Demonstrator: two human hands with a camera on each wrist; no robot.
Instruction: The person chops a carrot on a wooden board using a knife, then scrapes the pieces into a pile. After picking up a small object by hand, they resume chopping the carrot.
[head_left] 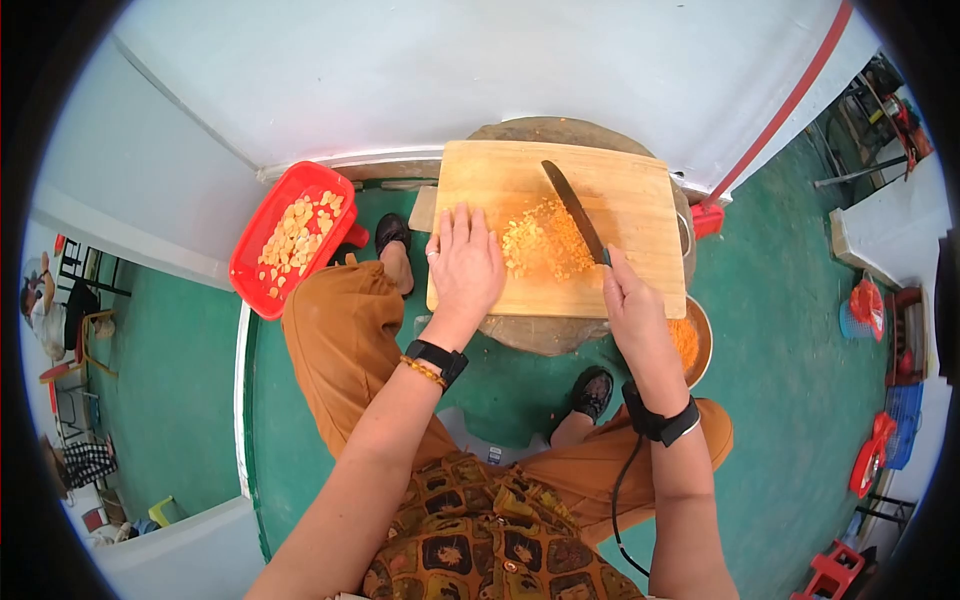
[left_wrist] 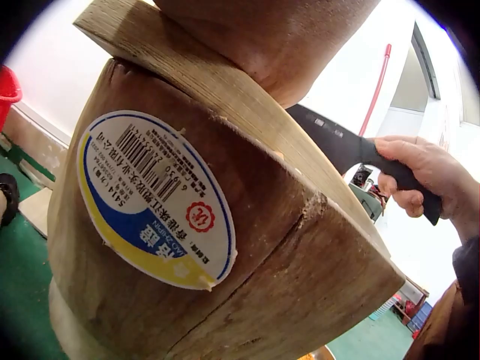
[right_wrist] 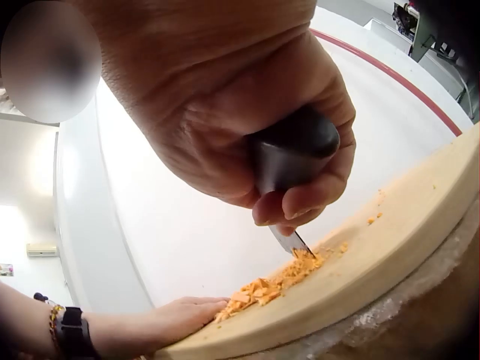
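My right hand (head_left: 636, 305) grips the dark handle of a kitchen knife (head_left: 574, 207), fingers curled round it. The knife's blade slants across a wooden cutting board (head_left: 620, 190), over a heap of finely chopped carrot (head_left: 540, 242). In the right wrist view the blade meets the chopped carrot (right_wrist: 262, 289) on the board. Flat on the board's left part lies my left hand (head_left: 466, 262), fingers straight and pointing away from me, just beside the heap. The left wrist view shows the knife blade (left_wrist: 330, 139) beyond the board's edge (left_wrist: 247, 105).
Under the board stands a thick wooden stump (head_left: 545, 335) with an oval label (left_wrist: 157, 199). A red plastic basin (head_left: 262, 225) with carrot slices is to the left. At the stump's right sits a metal bowl (head_left: 706, 350) of minced carrot. A white wall (head_left: 400, 80) rises behind.
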